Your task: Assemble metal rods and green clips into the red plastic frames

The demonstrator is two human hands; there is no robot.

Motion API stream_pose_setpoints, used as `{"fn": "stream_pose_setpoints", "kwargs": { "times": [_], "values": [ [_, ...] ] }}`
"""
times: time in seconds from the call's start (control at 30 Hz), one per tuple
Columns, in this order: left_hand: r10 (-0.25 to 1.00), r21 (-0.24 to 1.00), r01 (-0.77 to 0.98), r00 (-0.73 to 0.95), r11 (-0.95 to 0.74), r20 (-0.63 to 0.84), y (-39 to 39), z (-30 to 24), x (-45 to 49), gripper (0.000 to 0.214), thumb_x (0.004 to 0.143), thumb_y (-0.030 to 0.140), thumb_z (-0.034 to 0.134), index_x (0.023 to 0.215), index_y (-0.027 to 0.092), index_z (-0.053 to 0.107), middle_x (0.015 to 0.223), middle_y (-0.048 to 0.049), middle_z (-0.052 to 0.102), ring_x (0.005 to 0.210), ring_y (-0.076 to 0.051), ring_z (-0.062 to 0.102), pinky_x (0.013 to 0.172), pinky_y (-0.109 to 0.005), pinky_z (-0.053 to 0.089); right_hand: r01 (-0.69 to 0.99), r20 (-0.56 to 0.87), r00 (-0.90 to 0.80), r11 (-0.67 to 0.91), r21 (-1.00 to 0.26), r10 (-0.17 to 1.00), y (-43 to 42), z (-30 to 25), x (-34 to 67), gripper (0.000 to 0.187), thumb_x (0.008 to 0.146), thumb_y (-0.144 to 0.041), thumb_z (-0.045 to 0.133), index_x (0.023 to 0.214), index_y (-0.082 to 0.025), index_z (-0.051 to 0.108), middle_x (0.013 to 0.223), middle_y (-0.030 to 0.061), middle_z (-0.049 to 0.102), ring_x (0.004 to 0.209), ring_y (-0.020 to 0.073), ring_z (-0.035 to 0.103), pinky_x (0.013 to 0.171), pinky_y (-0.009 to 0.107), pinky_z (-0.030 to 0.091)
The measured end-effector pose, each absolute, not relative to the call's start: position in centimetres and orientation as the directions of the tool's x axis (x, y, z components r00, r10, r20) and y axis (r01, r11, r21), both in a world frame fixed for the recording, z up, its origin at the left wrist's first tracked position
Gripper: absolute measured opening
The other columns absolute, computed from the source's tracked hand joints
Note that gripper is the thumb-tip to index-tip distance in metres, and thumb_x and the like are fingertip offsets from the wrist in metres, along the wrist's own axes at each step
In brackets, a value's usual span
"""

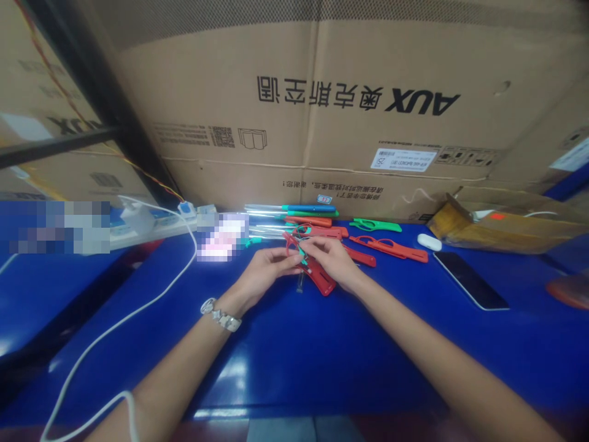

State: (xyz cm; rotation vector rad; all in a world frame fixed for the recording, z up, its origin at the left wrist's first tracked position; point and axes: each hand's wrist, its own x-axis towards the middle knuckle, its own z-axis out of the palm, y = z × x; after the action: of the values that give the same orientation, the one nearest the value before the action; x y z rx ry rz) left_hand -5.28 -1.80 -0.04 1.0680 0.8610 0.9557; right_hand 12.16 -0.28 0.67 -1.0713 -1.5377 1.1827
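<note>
Both of my hands meet over the blue table (294, 350), just in front of a pile of plastic parts. My left hand (264, 270), with a metal watch on the wrist, is closed on the upper end of a red plastic handle piece (321, 278). My right hand (329, 258) pinches the same piece from the right, near a small teal part at its top. The red piece slants down to the right, and its lower end rests on the table. A thin metal pin (300, 283) hangs below it.
Behind my hands lie several red, green and blue handle pieces (389, 247) and metal rods (264, 210). A phone (469, 279), a white earbud case (429, 242) and a brown bag (497, 230) sit at the right. A white cable (138, 310) crosses the left. Cardboard boxes (350, 110) form the back wall.
</note>
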Motion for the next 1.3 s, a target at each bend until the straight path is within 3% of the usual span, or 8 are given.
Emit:
{"fn": "stream_pose_setpoints", "kwargs": {
  "times": [0.4,0.67,0.8,0.93,1.3],
  "values": [
    [0.924,0.915,-0.264,0.317,0.305,-0.216,-2.1,-0.1,-4.6,0.023,0.066,0.025,0.086,0.079,0.009,0.074,0.079,-0.0036,0.071,0.078,-0.013,0.069,0.085,-0.028,0.058,0.046,0.180,-0.143,0.188,-0.981,0.973,-0.7,-0.8,12.2,0.022,0.076,-0.041,0.071,0.083,-0.020,0.069,0.087,0.0026,0.072,0.085,0.0191,0.067,0.084,0.035,0.051],
    [0.933,0.896,-0.313,0.273,0.316,-0.234,-2.0,0.1,-4.8,0.022,0.063,0.023,0.088,0.074,0.009,0.076,0.079,-0.0053,0.073,0.080,-0.015,0.069,0.087,-0.028,0.059,0.128,0.202,-0.136,0.220,-0.967,0.970,-1.0,-0.6,12.4,0.020,0.077,-0.038,0.069,0.084,-0.019,0.067,0.087,0.0034,0.071,0.082,0.0191,0.065,0.081,0.034,0.050],
    [0.960,0.897,-0.359,0.202,0.256,-0.193,-1.7,0.2,-5.0,0.021,0.063,0.024,0.088,0.073,0.010,0.076,0.078,-0.0051,0.074,0.081,-0.014,0.069,0.087,-0.027,0.058,0.223,0.174,-0.237,0.228,-0.948,0.956,-1.8,-0.6,12.8,0.024,0.084,-0.042,0.064,0.084,-0.019,0.062,0.078,0.0010,0.066,0.066,0.0143,0.059,0.067,0.029,0.048],
    [0.967,0.899,-0.370,0.179,0.236,-0.180,-1.6,0.3,-5.2,0.021,0.064,0.024,0.088,0.073,0.010,0.076,0.078,-0.0046,0.073,0.079,-0.013,0.068,0.086,-0.027,0.058,0.152,0.130,-0.286,0.179,-0.972,0.949,-2.4,-1.4,12.7,0.029,0.089,-0.049,0.058,0.090,-0.021,0.055,0.066,-0.0050,0.055,0.047,0.0083,0.045,0.046,0.022,0.037],
    [0.964,0.888,-0.402,0.226,0.221,-0.137,-1.9,0.6,-5.0,0.022,0.066,0.025,0.087,0.076,0.010,0.074,0.080,-0.0036,0.072,0.081,-0.013,0.068,0.084,-0.028,0.059,0.082,0.159,-0.300,0.192,-0.978,0.940,-2.5,-1.1,12.7,0.028,0.089,-0.048,0.061,0.095,-0.021,0.055,0.069,-0.0041,0.054,0.049,0.0068,0.040,0.043,0.019,0.030]
  ]
}}
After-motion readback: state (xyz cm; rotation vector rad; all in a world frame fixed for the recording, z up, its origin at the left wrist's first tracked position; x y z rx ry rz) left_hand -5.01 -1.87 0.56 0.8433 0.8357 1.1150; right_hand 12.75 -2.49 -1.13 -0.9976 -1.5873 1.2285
